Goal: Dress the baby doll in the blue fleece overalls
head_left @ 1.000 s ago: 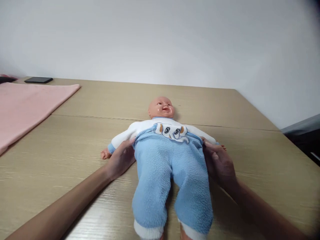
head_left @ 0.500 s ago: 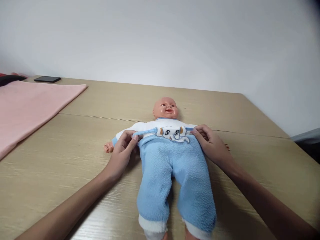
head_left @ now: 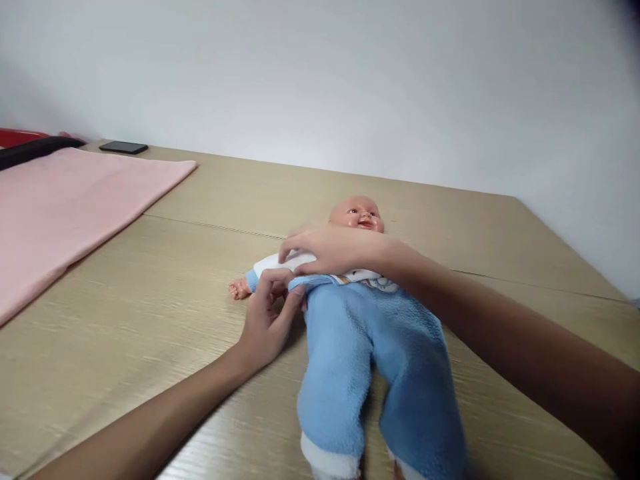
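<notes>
A baby doll [head_left: 355,212] lies face up on the table, dressed in a white shirt [head_left: 273,265] with blue cuffs and fuzzy blue pants [head_left: 337,360] with white hems. My left hand [head_left: 270,320] pinches the pants' waistband at the doll's hip on the left of the view. Reaching across the doll's chest, my right hand [head_left: 340,250] is slightly blurred, its fingers apart over the shirt near that same hip. It covers most of the printed cartoon face on the doll's front.
A pink cloth [head_left: 90,200] lies flat on the wooden table [head_left: 200,300] at the left. Behind it are a dark phone-like slab [head_left: 123,147] and a black, curved object [head_left: 43,148] beside something red. A white wall borders the table's back.
My right hand has let go of the waistband on the right and swung left across the doll's chest. My left hand keeps its pinch. The whole view has shifted somewhat.
</notes>
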Tool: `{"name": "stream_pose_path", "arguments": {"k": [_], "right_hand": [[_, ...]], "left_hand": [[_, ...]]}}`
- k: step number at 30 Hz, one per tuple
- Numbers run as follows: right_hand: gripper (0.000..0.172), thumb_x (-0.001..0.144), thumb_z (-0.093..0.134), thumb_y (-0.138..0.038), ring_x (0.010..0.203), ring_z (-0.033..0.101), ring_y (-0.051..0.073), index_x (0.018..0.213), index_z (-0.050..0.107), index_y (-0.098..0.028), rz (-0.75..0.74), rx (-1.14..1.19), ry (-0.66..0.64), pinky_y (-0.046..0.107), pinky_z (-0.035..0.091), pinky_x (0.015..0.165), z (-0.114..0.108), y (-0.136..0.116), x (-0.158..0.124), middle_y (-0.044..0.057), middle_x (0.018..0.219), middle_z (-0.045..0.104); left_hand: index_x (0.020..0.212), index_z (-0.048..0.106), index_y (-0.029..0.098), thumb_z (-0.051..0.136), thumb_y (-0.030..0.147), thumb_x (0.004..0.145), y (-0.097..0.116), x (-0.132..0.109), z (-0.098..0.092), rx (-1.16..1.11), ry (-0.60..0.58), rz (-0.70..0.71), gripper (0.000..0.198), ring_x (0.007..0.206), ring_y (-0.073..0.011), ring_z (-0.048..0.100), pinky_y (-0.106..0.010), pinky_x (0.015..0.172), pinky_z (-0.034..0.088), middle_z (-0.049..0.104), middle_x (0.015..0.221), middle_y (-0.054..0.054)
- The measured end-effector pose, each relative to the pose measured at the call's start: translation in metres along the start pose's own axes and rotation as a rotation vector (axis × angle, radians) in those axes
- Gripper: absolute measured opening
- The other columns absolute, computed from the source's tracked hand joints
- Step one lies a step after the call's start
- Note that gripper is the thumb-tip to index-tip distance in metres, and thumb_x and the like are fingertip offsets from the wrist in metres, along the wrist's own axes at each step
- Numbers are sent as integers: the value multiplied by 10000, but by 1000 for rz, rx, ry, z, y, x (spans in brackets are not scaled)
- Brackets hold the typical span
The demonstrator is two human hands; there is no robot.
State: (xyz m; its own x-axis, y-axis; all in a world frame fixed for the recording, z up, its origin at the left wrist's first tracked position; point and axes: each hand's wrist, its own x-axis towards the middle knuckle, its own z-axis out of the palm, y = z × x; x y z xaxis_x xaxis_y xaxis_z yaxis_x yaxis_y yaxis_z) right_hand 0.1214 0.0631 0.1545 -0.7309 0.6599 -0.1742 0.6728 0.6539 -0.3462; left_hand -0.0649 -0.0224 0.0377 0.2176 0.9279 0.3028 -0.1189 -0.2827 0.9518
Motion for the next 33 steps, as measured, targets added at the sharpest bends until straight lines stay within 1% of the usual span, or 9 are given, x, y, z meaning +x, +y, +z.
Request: {"name": "stream_pose_path", "arguments": {"k": [3,7,9,12,15,21,25,29,33], "right_hand": [[484,1029,760,-205,1186,765,245,1505,703,-275,-48,-72,-151,322,522,841,5,-6,34,70,1450,792],[247,1015,734,-216,932,740,256,1255,782,-191,-56,-235,-116,349,402,673,8,-15,46,116,1195,829],[256,992,682,-144,952,721,252,1234,757,-181,-99,-234,-41,337,414,714,4,-13,36,109,1183,815],[415,955,581,-72,1048,728,233,1331,699,-202,-145,-20,152,316,481,849,-2,0,10,75,1245,800],[465,920,576,-80,1119,760,232,1355,676,-214,-133,169,258,320,531,937,0,15,-18,52,1273,808],[341,931,600,-76,1295,750,260,1209,728,-225,-138,311,287,383,557,1098,17,18,-47,80,1358,826],[282,972,727,-181,1205,762,256,1247,781,-208,-135,287,210,361,555,1033,18,15,-47,93,1332,837],[236,1035,704,-254,1170,738,252,1243,800,-199,-243,326,145,372,544,1045,25,28,-37,106,1322,824],[244,1039,722,-319,1423,655,270,1229,819,-201,-188,554,125,389,455,1243,30,38,-36,113,1493,760]], "left_hand": [[1101,622,277,729,477,1114,-3,-1,0,-1,-3,18,227,733,-156,609,-312,730,465,658,814,42],[1081,620,271,692,440,1131,-5,-2,-4,42,-13,61,190,728,-161,593,-321,719,468,633,839,30],[1095,634,271,680,394,1136,-6,-4,-8,87,-32,105,137,712,-166,593,-329,714,462,641,825,26],[1146,684,274,687,259,1114,-9,-8,-17,180,-119,267,36,754,-189,659,-356,755,475,725,862,-9],[1199,705,299,679,121,1075,-12,-9,-21,192,-225,423,218,883,-222,742,-395,852,524,816,1011,-52],[1290,680,376,729,86,1060,-7,-14,-5,8,15,469,374,872,-176,740,-351,867,581,808,1043,14],[1121,709,303,787,265,1078,10,-8,5,-50,108,264,97,721,-132,663,-296,731,544,743,921,34],[961,666,239,870,510,998,23,18,7,-245,70,-89,341,615,-114,555,-244,622,470,616,680,69],[979,674,215,909,592,911,14,33,8,-179,103,-213,450,821,-141,678,-252,770,540,708,871,17]]}}
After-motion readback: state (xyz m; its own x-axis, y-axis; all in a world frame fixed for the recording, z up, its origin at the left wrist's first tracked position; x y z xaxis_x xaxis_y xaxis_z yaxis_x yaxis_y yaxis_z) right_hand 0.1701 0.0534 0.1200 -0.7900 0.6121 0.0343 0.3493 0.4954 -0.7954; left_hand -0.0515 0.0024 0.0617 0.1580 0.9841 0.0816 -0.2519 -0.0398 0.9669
